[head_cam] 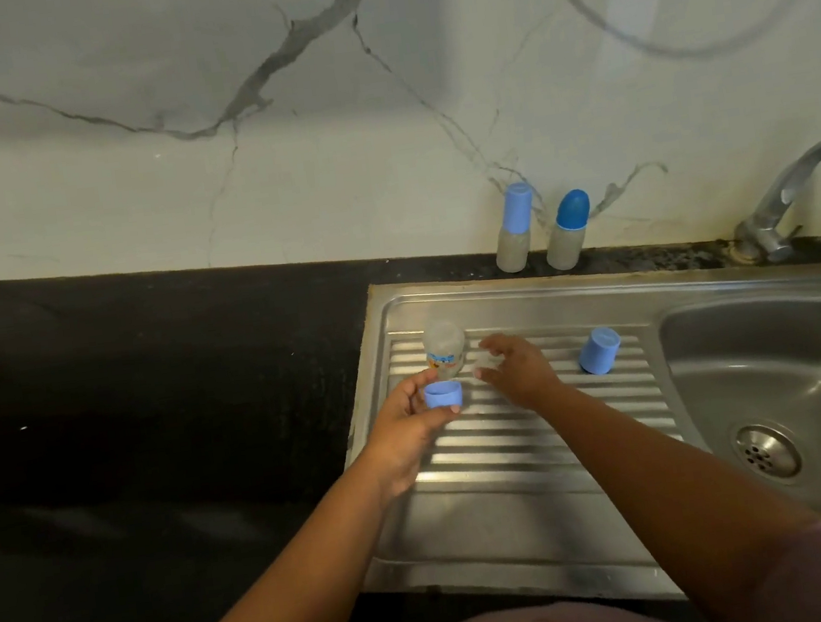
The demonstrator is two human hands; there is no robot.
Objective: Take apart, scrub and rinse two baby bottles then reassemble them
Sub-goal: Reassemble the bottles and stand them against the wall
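My left hand [407, 427] holds a light blue screw ring [443, 393] between thumb and fingers over the ribbed steel drainboard [535, 455]. Just behind it a clear bottle body [446, 355] with a printed band stands upside down on the drainboard. My right hand [519, 367] curls its fingers round a small clear teat [485, 361] beside that bottle. A light blue cap [599, 350] stands inverted further right on the drainboard. Two assembled bottles, one with a light blue cap [514, 228] and one with a darker blue cap [568, 229], stand against the back wall.
The steel sink basin [788, 368] with its drain lies at the right, under a chrome tap [787, 197]. A black countertop [150, 394] stretches left of the drainboard. A marble wall rises behind, with a white hose hanging at the upper right.
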